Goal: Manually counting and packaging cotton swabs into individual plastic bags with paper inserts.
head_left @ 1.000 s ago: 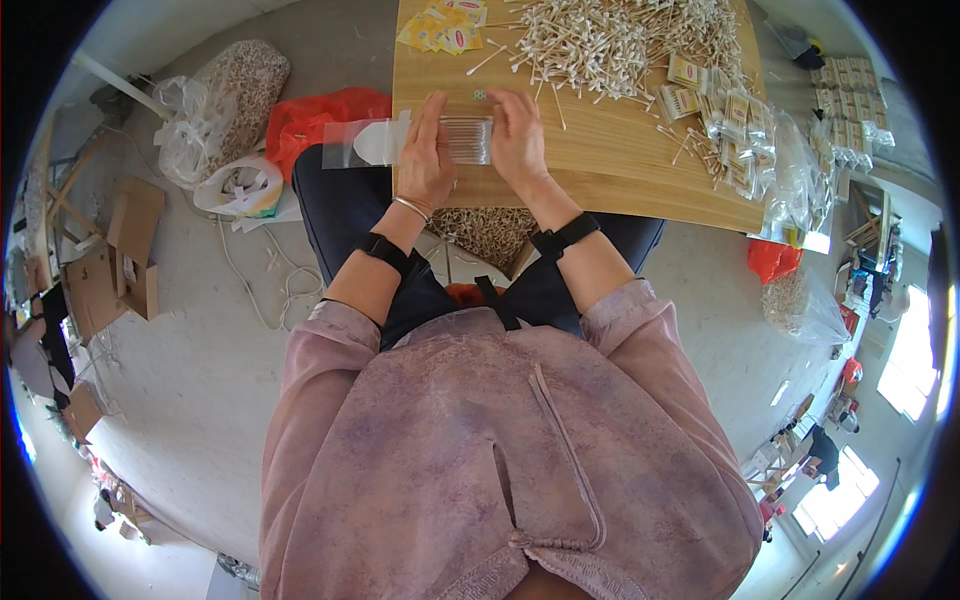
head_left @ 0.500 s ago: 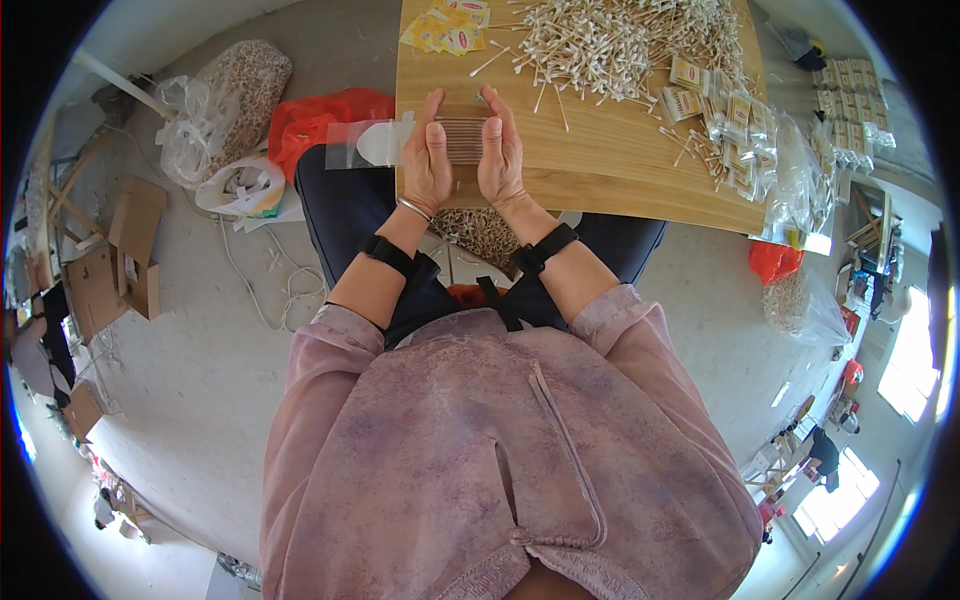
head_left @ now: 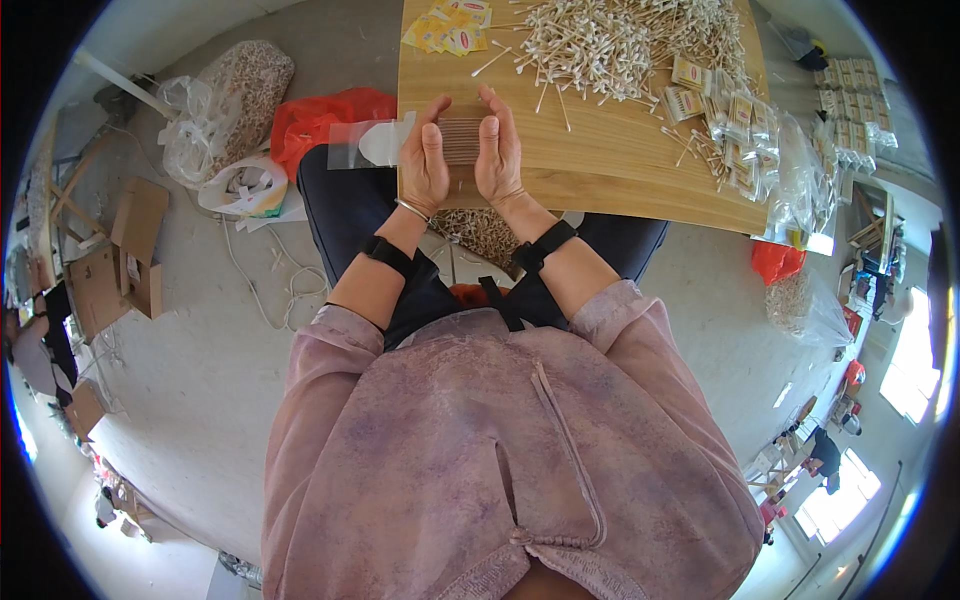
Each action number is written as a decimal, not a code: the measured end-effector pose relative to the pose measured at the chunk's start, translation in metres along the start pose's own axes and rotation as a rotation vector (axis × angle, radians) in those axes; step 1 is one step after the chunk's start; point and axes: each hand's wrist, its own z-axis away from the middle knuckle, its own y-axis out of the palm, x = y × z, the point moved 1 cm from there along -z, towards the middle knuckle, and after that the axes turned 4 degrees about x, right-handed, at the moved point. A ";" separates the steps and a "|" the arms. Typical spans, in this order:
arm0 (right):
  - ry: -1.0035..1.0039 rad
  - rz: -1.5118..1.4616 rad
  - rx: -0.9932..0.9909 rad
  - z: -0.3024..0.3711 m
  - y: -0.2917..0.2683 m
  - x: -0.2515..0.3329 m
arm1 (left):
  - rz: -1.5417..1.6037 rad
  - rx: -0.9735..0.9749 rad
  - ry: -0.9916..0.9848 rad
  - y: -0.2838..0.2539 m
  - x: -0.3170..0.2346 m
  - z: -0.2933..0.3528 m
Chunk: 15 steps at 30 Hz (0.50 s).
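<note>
Your left hand (head_left: 425, 160) and right hand (head_left: 498, 160) stand on edge with palms facing, fingers stretched forward and thumbs raised; neither is curled round anything, and the gap between them is narrow. In that gap, near the left front corner of the counter (head_left: 610, 165), lies the row of thin brown sticks (head_left: 461, 142), running crosswise from palm to palm. You seem to have a palm at each end so that the sticks stay level and side by side, though your hands hide the ends and I cannot tell how firmly they press. Beside your left hand, a clear plastic sleeve (head_left: 345, 147) with a white rounded piece (head_left: 380, 144) reaches out past the counter's left edge, perhaps because the corner leaves it little room. The heap of cotton swabs (head_left: 590, 45) lies on the far side, probably to be within reach yet out of your way; the yellow cards (head_left: 447, 27) sit to its left, and the small filled packets (head_left: 690, 73) are gathered at the right, likely to keep them apart from loose swabs.
</note>
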 end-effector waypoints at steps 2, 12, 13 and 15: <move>-0.061 0.161 0.048 0.001 -0.006 0.003 | 0.083 -0.081 0.008 -0.001 0.004 0.001; -0.050 0.930 0.351 0.019 -0.001 0.001 | 0.047 -0.082 -0.009 0.000 0.000 -0.004; -0.051 0.930 0.350 0.018 -0.001 0.001 | 0.066 -0.081 -0.017 0.001 0.000 -0.004; -0.043 0.911 0.372 0.017 -0.002 -0.001 | 0.085 -0.081 -0.023 0.000 0.002 -0.004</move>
